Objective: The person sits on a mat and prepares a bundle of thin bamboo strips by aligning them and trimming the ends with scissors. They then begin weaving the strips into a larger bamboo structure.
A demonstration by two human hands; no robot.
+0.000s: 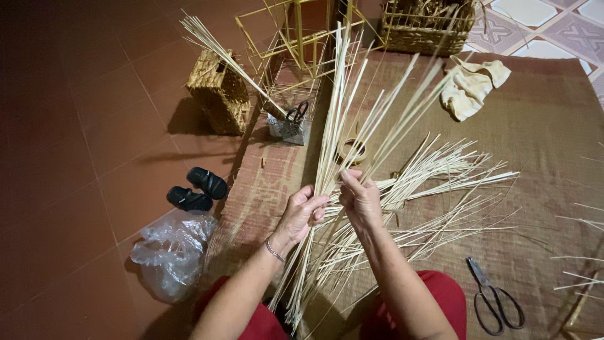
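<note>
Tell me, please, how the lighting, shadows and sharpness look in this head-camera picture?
Head view: light falls brightest on the woven mat at centre and right; the red tile floor on the left fades into darkness. The small woven basket casts a shadow on the floor beside it. The left hand and right hand are sharp, while the raised tips of the pale reed bundle blur. Wide-angle bending shows at the edges.

a bundle of long pale reed strips [336, 132], held upright and fanning out above a woven mat.
</note>
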